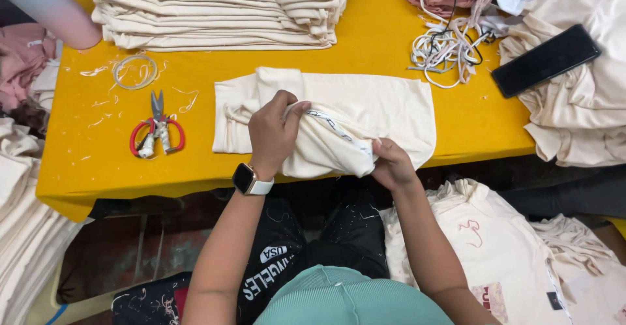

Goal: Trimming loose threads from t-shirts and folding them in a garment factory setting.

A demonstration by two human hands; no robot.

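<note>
**Both hands on a cream garment at the table's near edge**

The yellow table (pixel 365 58) fills most of my view. At its far side sits a tall stack (pixel 215 9) of folded cream cloth, and at the right a loose pile (pixel 574 116) of the same cloth with a black phone (pixel 546 59) lying on top. Another heap (pixel 502 253) rests low by my right side, off the table.

The garment (pixel 385 106) I am working lies flat in the middle, its near part bunched up and hanging over the table's edge. My left hand (pixel 272 132), a watch (pixel 251 180) at the wrist, has its grip pinched on a fold at the top of the bunch, next to a printed tape. My right hand (pixel 391 165) holds the lower end of that bunch at the edge; its fingers curl into the cloth, though I cannot quite see how tightly.

A tangle of cords (pixel 447 48) lies far right of the garment. Red-handled scissors (pixel 156 132) rest well left of it, near a small ring (pixel 135 72) and scattered thread scraps.
</note>
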